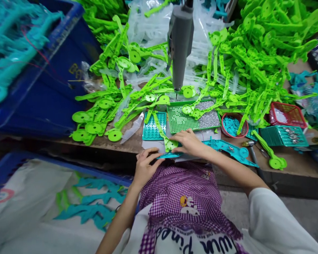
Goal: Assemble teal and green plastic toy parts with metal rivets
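Head camera: was worn on the head | was aimed forward and steeply down | hands and tabletop were viewed from near, above

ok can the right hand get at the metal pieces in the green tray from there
Probably yes: the right hand is close to the green tray, and the metal pieces look largely exposed, though bright green parts overlap the tray in view.

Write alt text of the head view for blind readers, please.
A person's left hand holds a turquoise piece at a workbench while the right hand touches a green piece. Beyond are a hanging gray screwdriver and heaped green parts.
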`<action>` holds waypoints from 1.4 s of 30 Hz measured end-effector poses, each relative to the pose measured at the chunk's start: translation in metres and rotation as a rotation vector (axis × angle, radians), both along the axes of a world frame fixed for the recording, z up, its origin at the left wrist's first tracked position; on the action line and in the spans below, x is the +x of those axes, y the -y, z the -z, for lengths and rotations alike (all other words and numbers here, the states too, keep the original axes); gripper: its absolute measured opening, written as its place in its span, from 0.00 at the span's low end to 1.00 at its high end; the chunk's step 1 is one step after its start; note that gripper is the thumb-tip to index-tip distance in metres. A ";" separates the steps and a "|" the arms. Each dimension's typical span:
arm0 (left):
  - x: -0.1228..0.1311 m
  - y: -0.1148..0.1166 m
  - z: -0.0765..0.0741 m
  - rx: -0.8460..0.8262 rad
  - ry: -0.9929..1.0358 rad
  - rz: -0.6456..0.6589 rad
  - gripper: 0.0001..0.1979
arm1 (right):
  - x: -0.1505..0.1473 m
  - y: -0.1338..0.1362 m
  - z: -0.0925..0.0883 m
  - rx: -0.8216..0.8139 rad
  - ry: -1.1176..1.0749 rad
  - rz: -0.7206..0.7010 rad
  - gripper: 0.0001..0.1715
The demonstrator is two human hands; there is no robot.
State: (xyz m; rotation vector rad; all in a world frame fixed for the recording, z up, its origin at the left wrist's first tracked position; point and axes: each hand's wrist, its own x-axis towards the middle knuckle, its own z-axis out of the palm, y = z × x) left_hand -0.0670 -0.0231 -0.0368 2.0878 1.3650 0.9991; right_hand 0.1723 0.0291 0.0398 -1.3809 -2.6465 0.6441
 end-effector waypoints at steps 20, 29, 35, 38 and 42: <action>-0.017 -0.015 -0.014 0.035 -0.101 0.016 0.10 | -0.014 0.044 0.030 0.261 -0.071 0.303 0.22; 0.056 -0.039 -0.066 0.014 0.070 0.216 0.08 | 0.041 0.099 0.018 0.479 -0.355 0.650 0.15; 0.159 -0.112 -0.080 -0.088 0.029 -0.001 0.12 | 0.036 0.111 0.028 0.465 -0.283 0.513 0.15; 0.172 -0.127 -0.078 -0.068 -0.037 0.017 0.12 | 0.045 0.118 0.028 0.430 -0.289 0.514 0.15; 0.172 -0.148 -0.070 -0.028 -0.194 0.085 0.22 | 0.060 0.124 0.023 0.442 -0.318 0.513 0.14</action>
